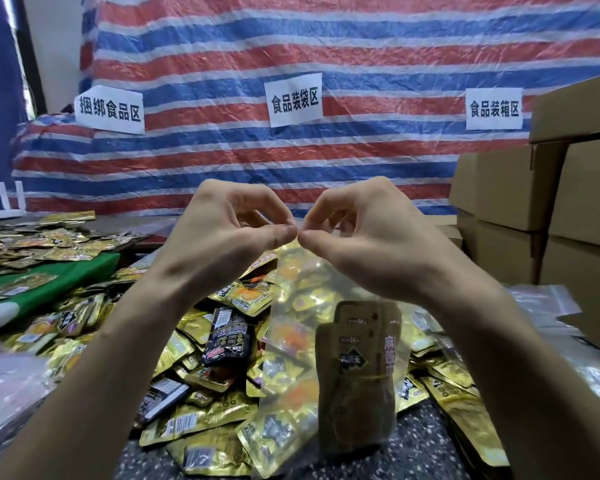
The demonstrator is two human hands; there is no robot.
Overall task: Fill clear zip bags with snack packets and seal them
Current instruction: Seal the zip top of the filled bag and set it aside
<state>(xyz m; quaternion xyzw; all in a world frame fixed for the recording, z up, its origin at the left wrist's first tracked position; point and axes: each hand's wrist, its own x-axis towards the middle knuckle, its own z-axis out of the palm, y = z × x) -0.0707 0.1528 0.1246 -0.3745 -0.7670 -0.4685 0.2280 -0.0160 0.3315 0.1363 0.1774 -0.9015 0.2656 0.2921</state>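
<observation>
Both hands are raised in front of the person and meet in the middle. The left hand [222, 233] pinches the top edge of the clear zip bag [291, 358] between thumb and forefinger, and the right hand [371, 237] pinches the same edge just beside it, so the thumb tips nearly touch. The other fingers of both hands are curled.

The bag hangs down from this edge, over the tabletop [423, 445]. Inside it, in the lower part, stands a bundle of brown snack packets [357, 375], upright; whether the zip is closed I cannot tell.

Under and behind the bag lies a big pile of gold snack packets [201, 410], with a black packet [226, 337] among them. At the left there is a green cloth [49, 275], and at the right some spare clear bags [541, 303] lie near stacked cardboard boxes [520, 209]. Behind everything hangs a striped tarp [291, 39] carrying three paper signs [294, 100].
</observation>
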